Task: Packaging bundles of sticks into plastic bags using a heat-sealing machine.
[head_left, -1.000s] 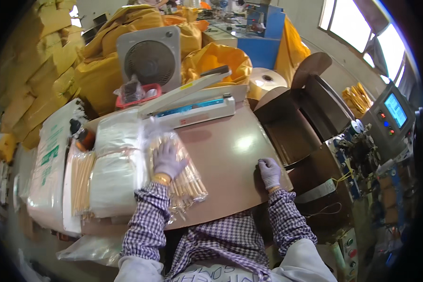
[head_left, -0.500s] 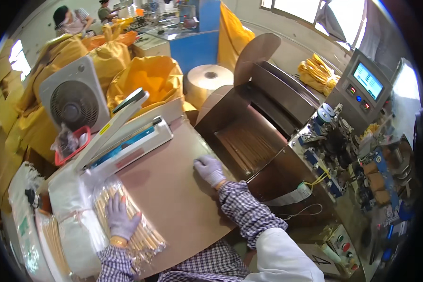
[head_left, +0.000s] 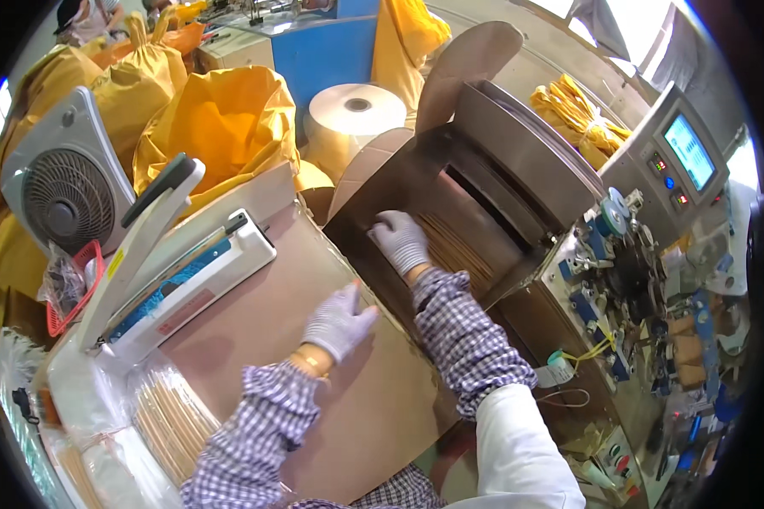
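Observation:
My left hand (head_left: 339, 322), in a pale knitted glove, hovers over the brown tabletop, thumb apart from the fingers and nothing in it. My right hand (head_left: 401, 241), gloved alike, reaches over the dark metal tray (head_left: 367, 254) at the right; its fingers are loosely bent but apart, and their tips are partly hidden. Beside it in the tray lie several thin wooden sticks (head_left: 460, 246), partly covered by the hand and sleeve. At lower left, a clear plastic bag of sticks (head_left: 174, 428) rests by the table's edge, partly behind my left sleeve.
A white lever sealer (head_left: 199, 293) stands on the table's left, its arm raised. Beyond are a grey fan (head_left: 66, 195), a red basket (head_left: 76, 297), yellow sacks (head_left: 221, 127) and a film roll (head_left: 356, 106). A machine with a lit screen (head_left: 689, 151) stands right.
My left hand has left the bag of sticks and moved right across the table. The right hand has gone from the tabletop over into the tray. The view has shifted toward the right.

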Motion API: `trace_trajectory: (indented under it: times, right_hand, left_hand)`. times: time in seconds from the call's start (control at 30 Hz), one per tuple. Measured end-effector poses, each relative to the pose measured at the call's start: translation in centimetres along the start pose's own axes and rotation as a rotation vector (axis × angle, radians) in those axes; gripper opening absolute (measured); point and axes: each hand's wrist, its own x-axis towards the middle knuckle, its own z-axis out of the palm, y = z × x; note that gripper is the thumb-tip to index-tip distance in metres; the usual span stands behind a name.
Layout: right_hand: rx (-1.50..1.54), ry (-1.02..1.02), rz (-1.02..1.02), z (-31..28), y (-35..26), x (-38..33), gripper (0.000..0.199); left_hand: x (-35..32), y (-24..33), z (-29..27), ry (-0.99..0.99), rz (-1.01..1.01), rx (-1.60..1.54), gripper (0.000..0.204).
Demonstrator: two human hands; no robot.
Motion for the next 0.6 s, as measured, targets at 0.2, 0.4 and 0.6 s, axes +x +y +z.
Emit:
trace_trajectory:
  times: [0.2,0.4,0.6]
  right_hand:
    - [-0.587,-0.250,0.489,-4.1,14.4,3.9,0.067]
    - [-0.714,-0.378,0.476,-0.1,12.7,-1.7,0.095]
    - [-0.613,-0.427,0.540,1.7,9.8,-2.3,0.092]
  left_hand:
    - [1.4,1.4,3.4,0.046,-0.038,0.067,0.041]
    - [1.3,1.1,3.5,0.107,-0.038,0.056,0.032]
    - [1.4,0.9,3.7,0.148,-0.012,0.072,0.030]
